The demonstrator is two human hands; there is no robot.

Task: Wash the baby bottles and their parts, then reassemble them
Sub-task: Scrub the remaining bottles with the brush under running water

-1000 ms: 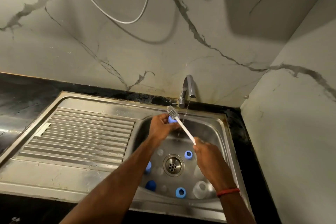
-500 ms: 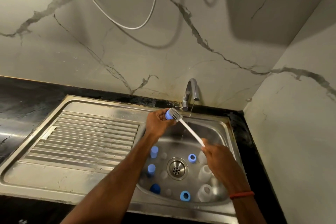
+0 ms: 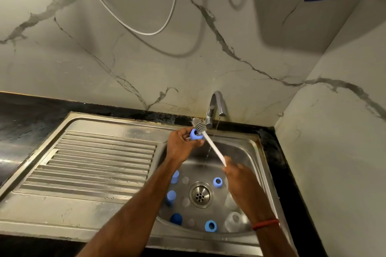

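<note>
My left hand (image 3: pixel 181 145) grips a blue bottle ring (image 3: pixel 195 134) above the back of the sink basin (image 3: pixel 253 153). My right hand (image 3: pixel 240 179) holds the white handle of a bottle brush (image 3: pixel 213 146), whose grey bristle head (image 3: pixel 199 125) sticks up beside the ring. A thin stream of water runs from the tap (image 3: pixel 217 104). In the basin lie more blue rings (image 3: pixel 217 182) (image 3: pixel 211 226), blue caps (image 3: pixel 175 176) (image 3: pixel 171 196) (image 3: pixel 176 218), clear teats (image 3: pixel 185 180) and a clear bottle (image 3: pixel 234 221).
A ribbed steel drainboard (image 3: pixel 94 165) lies left of the basin. The drain (image 3: pixel 201 194) sits in the basin's middle. A black counter (image 3: pixel 31 117) rings the sink. Marble walls stand behind and close on the right, with hoses (image 3: pixel 133 27) hanging above.
The view has tilted down a little. Both hands with the ring and brush have lifted toward the tap, and the brush head now pokes out past the ring.
</note>
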